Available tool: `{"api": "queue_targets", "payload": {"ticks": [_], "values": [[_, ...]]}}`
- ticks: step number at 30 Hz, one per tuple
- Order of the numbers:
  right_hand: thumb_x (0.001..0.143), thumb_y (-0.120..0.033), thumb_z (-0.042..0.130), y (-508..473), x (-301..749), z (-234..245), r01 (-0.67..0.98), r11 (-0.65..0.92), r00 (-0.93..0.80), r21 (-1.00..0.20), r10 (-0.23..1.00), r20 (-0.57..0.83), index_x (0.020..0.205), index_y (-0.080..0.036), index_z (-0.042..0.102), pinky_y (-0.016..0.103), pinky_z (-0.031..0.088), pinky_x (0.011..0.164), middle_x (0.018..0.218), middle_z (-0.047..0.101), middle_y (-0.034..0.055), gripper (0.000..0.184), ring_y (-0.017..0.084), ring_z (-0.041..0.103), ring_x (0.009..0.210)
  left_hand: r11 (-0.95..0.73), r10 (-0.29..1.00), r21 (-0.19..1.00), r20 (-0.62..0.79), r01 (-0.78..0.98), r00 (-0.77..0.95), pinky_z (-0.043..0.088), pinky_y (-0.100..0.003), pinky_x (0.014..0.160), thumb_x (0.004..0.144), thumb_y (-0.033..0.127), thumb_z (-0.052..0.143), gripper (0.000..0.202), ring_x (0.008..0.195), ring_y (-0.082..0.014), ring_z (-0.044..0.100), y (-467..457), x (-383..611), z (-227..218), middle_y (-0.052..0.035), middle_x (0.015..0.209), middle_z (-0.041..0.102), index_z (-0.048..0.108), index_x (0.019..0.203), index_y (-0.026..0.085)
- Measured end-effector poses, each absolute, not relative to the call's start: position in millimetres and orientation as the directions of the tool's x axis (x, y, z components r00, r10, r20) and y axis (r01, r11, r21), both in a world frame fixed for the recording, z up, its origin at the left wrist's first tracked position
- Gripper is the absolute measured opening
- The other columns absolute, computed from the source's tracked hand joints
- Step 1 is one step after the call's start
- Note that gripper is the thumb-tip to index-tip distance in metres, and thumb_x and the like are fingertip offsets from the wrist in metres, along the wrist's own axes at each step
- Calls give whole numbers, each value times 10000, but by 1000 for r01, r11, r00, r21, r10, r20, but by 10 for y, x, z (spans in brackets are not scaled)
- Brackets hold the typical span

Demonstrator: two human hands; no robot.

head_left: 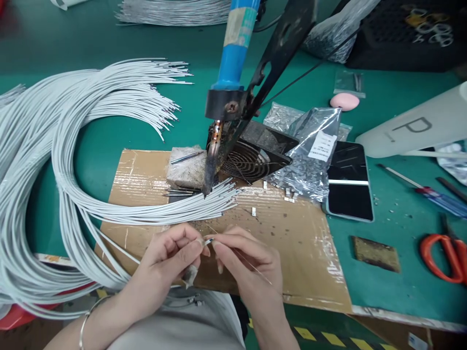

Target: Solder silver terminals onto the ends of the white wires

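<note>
My left hand pinches the end of a thin white wire that runs off to the left. My right hand pinches a small metal terminal at that wire's tip, with a fine solder wire trailing across its fingers. Both hands meet over the front of a cardboard sheet. Just beyond them lies a bundle of white wires with stripped ends under the tip of a blue-handled soldering iron fixed in a black stand.
A big loop of white wires fills the left. Behind the iron sit a small fan and a block. Right of it: a bag of metal parts, a phone, screwdrivers, orange scissors, a sponge pad.
</note>
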State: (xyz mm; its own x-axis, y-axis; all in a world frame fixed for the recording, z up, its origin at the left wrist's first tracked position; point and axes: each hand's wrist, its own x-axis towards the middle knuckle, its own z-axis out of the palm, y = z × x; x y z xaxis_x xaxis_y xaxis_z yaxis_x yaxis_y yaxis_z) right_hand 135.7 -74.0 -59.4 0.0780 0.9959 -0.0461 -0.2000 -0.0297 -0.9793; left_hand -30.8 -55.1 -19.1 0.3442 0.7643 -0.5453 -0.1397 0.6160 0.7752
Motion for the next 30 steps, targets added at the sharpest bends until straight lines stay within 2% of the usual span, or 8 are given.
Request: {"api": "queue_targets", "payload": {"ticks": [8, 15, 18, 21, 24, 26, 28, 30], "values": [[891, -184, 770, -741, 1364, -557, -174, -26, 97, -984, 994, -43, 962, -314, 869, 202, 424, 492, 664, 650, -3, 178, 98, 546, 554, 594, 775, 796, -528, -117, 347, 213, -229, 500, 971, 462, 694, 328, 556, -86, 335, -560, -290, -202, 39, 654, 518, 631, 822, 177], [870, -131, 747, -686, 1423, -518, -224, -33, -13, -974, 999, -31, 932, -310, 874, 219, 411, 497, 617, 625, -6, 228, 106, 538, 543, 553, 797, 833, -519, -28, 308, 223, -252, 537, 940, 479, 723, 358, 584, -105, 325, -574, -316, -179, 51, 628, 448, 623, 772, 180], [853, -110, 759, -661, 1490, -455, -154, -1, -44, -988, 999, 6, 907, -287, 871, 229, 434, 495, 635, 660, 5, 216, 120, 569, 559, 519, 807, 854, -501, 29, 314, 221, -259, 542, 938, 455, 725, 339, 599, -111, 333, -556, -340, -175, 38, 648, 479, 636, 764, 179], [882, -102, 748, -672, 1569, -363, 29, 75, -87, -997, 994, 72, 914, -284, 845, 240, 461, 525, 704, 705, 5, 209, 133, 607, 620, 506, 800, 858, -504, 85, 325, 189, -273, 527, 928, 449, 729, 313, 584, -114, 300, -531, -370, -191, 37, 647, 467, 660, 775, 185], [918, -92, 714, -682, 1661, -238, 250, 195, -175, -948, 973, 154, 943, -263, 792, 260, 502, 591, 788, 718, 8, 190, 143, 626, 698, 470, 793, 868, -496, 162, 355, 160, -288, 517, 928, 427, 728, 280, 563, -114, 262, -496, -401, -180, 48, 622, 422, 691, 783, 191], [939, -96, 687, -649, 1731, -157, 316, 268, -275, -910, 944, 182, 953, -236, 768, 272, 519, 618, 806, 715, 20, 163, 151, 624, 721, 425, 779, 878, -478, 218, 406, 175, -291, 521, 942, 390, 715, 253, 565, -115, 276, -465, -418, -143, 41, 631, 458, 710, 786, 191], [961, -111, 664, -573, 1801, -111, 288, 302, -404, -909, 899, 170, 932, -217, 771, 272, 518, 606, 781, 719, 24, 153, 153, 621, 706, 386, 748, 888, -461, 252, 478, 240, -288, 548, 956, 333, 697, 216, 603, -124, 368, -439, -432, -98, 11, 699, 555, 724, 797, 189], [966, -128, 672, -484, 1854, -125, 189, 266, -522, -945, 843, 133, 892, -215, 795, 263, 507, 581, 738, 727, 17, 168, 147, 620, 671, 366, 700, 891, -454, 269, 551, 286, -293, 586, 960, 297, 683, 194, 667, -145, 449, -436, -439, -70, -20, 773, 620, 732, 811, 183]]}}
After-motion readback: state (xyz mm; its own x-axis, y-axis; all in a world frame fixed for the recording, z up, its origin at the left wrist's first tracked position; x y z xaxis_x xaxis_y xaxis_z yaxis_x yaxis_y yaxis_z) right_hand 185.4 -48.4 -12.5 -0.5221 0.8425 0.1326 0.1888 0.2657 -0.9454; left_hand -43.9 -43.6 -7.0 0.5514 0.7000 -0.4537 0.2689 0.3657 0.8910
